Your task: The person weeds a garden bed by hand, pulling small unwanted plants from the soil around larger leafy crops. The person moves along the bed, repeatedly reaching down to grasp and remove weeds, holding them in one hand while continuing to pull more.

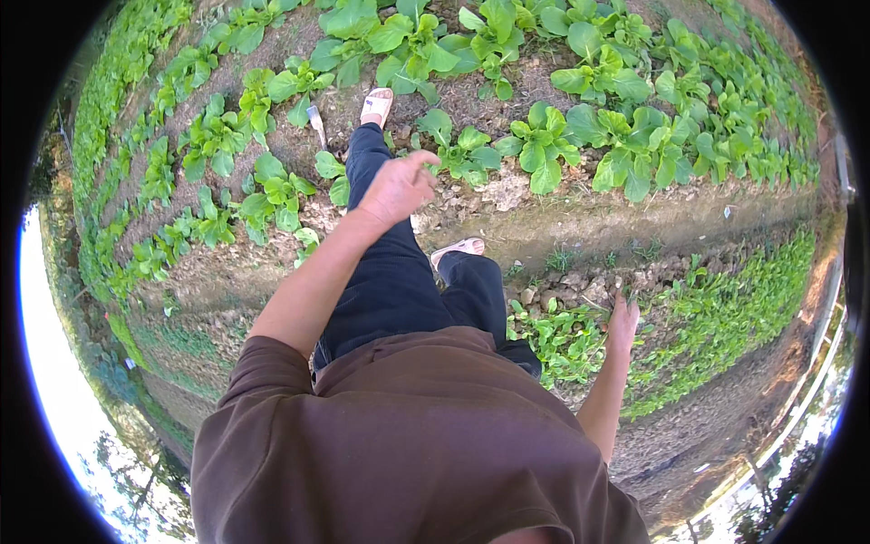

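My left hand (pixel 401 189) hangs over my dark-trousered leg, fingers bent and slightly blurred; no object shows in it. Just beyond it grows a young leafy green plant (pixel 465 155) in a row on the soil bed. Out to the right, my right hand (pixel 622 323) reaches down at the edge of a patch of small seedlings (pixel 567 343). Its fingertips are near the soil and a thin stalk, and whether they grip anything is unclear. A small pale tool-like object (pixel 317 127) lies on the soil left of my forward foot.
A bare soil furrow (pixel 612 221) runs between the bed of larger leafy plants and the seedling bed. My forward sandal (pixel 377 105) stands among the larger plants, the other sandal (pixel 459 250) near the furrow. A pale rail or pipe (pixel 809 401) curves along the right rim.
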`<state>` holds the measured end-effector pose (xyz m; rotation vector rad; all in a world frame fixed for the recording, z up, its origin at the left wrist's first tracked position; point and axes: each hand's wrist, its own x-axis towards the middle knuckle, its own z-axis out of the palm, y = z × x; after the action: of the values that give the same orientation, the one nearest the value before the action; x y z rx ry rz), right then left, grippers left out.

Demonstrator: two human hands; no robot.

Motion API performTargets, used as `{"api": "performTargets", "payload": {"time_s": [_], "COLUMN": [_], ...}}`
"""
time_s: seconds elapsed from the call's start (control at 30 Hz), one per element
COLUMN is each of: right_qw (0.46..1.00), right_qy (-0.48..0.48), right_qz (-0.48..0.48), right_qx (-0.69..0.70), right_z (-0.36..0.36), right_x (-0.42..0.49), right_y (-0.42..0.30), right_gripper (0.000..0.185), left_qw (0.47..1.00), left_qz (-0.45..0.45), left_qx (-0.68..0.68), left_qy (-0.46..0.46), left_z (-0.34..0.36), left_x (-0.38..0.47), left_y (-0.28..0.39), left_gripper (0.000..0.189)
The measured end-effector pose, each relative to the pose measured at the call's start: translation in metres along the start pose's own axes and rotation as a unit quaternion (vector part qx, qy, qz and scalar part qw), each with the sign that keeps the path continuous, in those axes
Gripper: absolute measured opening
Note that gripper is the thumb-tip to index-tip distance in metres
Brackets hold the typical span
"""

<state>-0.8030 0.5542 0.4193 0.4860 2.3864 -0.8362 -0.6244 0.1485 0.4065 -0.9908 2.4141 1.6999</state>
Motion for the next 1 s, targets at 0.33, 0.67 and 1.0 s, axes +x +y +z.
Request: {"api": "performTargets", "payload": {"time_s": [0.33, 0.67, 1.0], "right_qw": [0.938, 0.900, 0.940], "right_qy": [-0.144, -0.197, -0.279], "right_qz": [-0.295, -0.305, -0.176], "right_qx": [-0.113, -0.242, 0.090], "right_z": [0.084, 0.149, 0.203], "right_x": [-0.028, 0.025, 0.282], "right_y": [-0.069, -0.200, -0.360], "right_gripper": [0.026, 0.035, 0.029], "left_qw": [0.947, 0.829, 0.860], "left_qz": [-0.048, -0.218, -0.259], "left_qx": [-0.212, -0.512, -0.426], "left_qy": [-0.238, -0.054, 0.106], "left_z": [0.142, 0.148, 0.151], "left_x": [-0.024, 0.117, 0.379], "left_y": [0.083, 0.087, 0.042], "left_gripper": [0.050, 0.041, 0.033]}}
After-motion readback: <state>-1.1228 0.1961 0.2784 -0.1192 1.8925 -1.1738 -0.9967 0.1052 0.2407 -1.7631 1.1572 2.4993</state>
